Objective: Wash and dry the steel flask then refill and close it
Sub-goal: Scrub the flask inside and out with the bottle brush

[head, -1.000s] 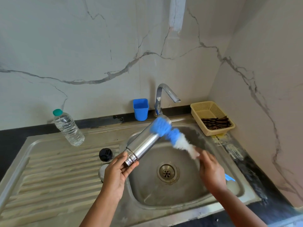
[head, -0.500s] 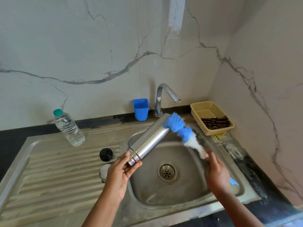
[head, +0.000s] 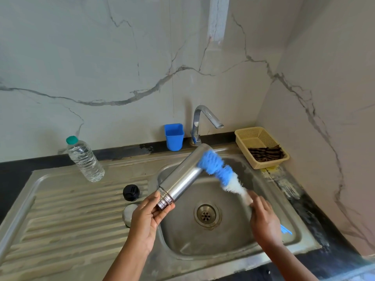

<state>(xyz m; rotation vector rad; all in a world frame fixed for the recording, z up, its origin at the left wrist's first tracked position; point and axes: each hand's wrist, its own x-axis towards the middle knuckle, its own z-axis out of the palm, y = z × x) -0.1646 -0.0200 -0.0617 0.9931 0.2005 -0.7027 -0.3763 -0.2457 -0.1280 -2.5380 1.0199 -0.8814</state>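
Gripping the steel flask (head: 182,176) by its threaded neck, the left hand (head: 147,217) tilted it over the sink (head: 233,258), likely for drainage, at frame centre. The right hand (head: 263,222) clasped a bottle brush (head: 218,172) against its base. Farther off, a water bottle (head: 85,159) held water; a basket (head: 261,148) held dark cloth.

Motion blurs the bottle brush (head: 219,171); flask (head: 182,177) mouth hidden.

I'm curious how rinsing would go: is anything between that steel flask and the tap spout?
Nothing visible blocks it. The steel flask, held by the left hand, is tilted just below the spout; only the brush in the right hand touches its far end.
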